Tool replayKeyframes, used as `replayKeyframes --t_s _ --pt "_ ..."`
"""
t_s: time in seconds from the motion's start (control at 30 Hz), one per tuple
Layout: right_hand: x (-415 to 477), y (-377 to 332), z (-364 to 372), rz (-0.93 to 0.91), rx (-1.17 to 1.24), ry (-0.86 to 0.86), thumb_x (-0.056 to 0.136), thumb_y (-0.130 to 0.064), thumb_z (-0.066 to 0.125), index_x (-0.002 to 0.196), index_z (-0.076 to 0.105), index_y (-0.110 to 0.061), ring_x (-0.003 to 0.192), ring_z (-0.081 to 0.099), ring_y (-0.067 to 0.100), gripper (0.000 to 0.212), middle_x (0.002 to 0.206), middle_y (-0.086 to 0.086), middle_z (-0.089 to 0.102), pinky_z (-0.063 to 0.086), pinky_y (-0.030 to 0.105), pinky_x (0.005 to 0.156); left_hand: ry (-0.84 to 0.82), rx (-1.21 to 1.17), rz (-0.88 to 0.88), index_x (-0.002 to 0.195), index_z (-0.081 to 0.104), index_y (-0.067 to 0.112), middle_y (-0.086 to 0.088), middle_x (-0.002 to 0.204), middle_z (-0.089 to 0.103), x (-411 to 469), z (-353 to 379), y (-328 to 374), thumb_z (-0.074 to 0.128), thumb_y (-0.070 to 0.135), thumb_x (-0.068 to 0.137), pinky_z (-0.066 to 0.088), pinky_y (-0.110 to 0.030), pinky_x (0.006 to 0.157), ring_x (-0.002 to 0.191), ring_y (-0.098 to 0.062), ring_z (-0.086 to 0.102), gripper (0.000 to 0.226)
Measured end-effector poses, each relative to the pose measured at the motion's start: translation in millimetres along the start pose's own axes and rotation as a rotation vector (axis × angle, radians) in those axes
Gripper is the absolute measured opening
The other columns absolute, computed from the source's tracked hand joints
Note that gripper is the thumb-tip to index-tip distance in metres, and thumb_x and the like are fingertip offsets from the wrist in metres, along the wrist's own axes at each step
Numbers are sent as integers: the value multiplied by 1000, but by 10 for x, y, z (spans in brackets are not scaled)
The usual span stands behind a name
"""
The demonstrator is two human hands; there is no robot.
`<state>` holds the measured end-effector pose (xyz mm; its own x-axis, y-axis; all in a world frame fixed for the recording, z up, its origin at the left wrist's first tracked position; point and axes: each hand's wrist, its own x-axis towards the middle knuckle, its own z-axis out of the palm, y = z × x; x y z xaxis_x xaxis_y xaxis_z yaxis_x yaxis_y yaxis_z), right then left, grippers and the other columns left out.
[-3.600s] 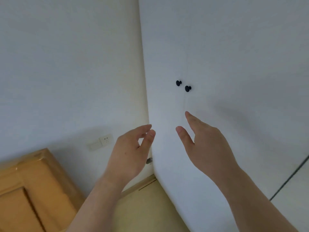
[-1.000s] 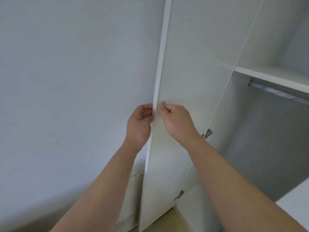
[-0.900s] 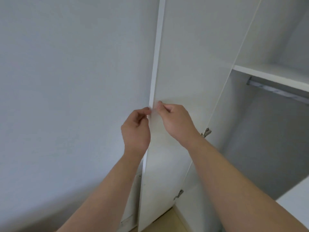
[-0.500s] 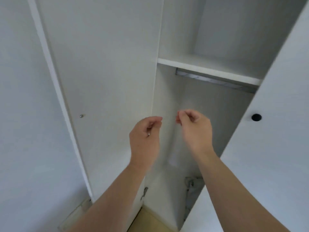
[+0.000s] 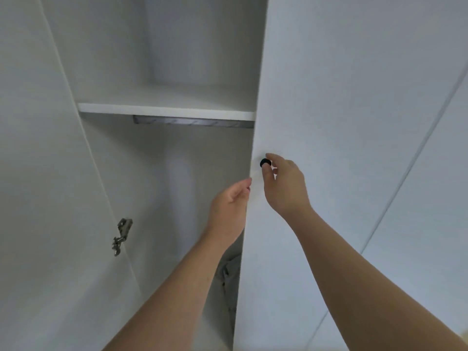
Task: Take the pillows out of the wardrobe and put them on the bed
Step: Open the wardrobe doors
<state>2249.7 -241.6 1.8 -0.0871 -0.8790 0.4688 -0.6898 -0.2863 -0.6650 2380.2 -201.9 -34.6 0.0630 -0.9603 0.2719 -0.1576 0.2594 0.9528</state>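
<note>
Opening the door (image 5: 329, 97) on the right of the frame is, we judge, the step in hand. Our right hand (image 5: 283, 188) pinches its black knob (image 5: 265, 163); our left hand (image 5: 228, 209) sits at the door's edge, fingers hidden behind it, so we cannot tell its grip. Next we need a steady outward pull. No pillows show plainly; a grey bundle (image 5: 230, 274) low in the wardrobe (image 5: 152, 186) may be one. Farther up, a white shelf (image 5: 164, 110) carries a rail (image 5: 192, 122) beneath.
</note>
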Motion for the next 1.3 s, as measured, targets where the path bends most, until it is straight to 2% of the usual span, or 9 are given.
replayKeyframes --t_s 0.1,0.33,0.43,0.57,0.7,0.9,1.03,1.13,1.3 --pt "69 1 102 -21 -94 -9 105 -27 42 135 58 -17 113 61 23 36 128 6 61 47 32 95 -52 -5 -7 137 62 19 10 135 66 105 -57 -62 47 33 95 41 -35 115 127 -2 57 46" --pt "-122 -128 -32 16 -130 122 104 -26 44 101 68 -14 85 53 18 27 89 2 64 46 33 81 -160 -92 0 99 66 50 38 95 70 176 -95 -116 50 19 102 45 -12 91 100 17 62 35" --pt "-492 -192 -162 39 -61 226 102 -26 48 96 70 -14 87 61 17 26 88 0 70 49 33 81 -232 -256 -50 99 77 35 9 106 78 171 -32 -131 49 20 101 51 -31 97 108 -13 70 32" --pt "-1054 -235 -496 173 93 363 101 -27 52 93 72 -21 90 66 6 22 89 -11 73 51 20 81 -412 -378 -136 89 75 7 -9 86 79 23 81 -29 51 18 101 58 -36 75 82 -23 76 29" --pt "-1532 -182 -910 277 220 508 99 -23 57 88 72 -23 88 69 4 19 86 -12 74 54 19 83 -756 -367 -93 85 82 7 -19 95 78 -201 315 133 57 25 85 61 -42 74 89 -33 76 31" --pt "-2088 24 -1293 416 262 785 102 -27 53 109 74 -20 94 74 14 23 100 -4 77 58 42 93 -1147 -323 -16 113 73 2 -11 114 76 -513 877 385 52 26 98 57 -41 91 110 -26 72 35" --pt "-2429 143 -1483 571 137 872 101 -40 47 95 70 -5 83 67 37 42 93 23 70 55 58 83 -1264 -331 14 125 67 2 -8 121 74 -781 1351 481 43 21 105 51 -37 105 117 -19 68 37" --pt "-2596 201 -1668 644 11 897 104 -39 44 102 66 0 92 62 39 44 99 25 67 54 52 81 -1313 -386 15 127 65 5 -6 126 71 -962 1688 523 44 20 105 48 -34 109 121 -15 66 34" --pt "-2670 278 -1926 757 -195 829 104 -33 44 138 62 -26 102 70 8 39 116 -13 75 55 27 88 -1296 -478 -71 126 64 8 -7 127 70 -1114 2058 470 45 17 105 46 -35 110 119 -16 66 31"
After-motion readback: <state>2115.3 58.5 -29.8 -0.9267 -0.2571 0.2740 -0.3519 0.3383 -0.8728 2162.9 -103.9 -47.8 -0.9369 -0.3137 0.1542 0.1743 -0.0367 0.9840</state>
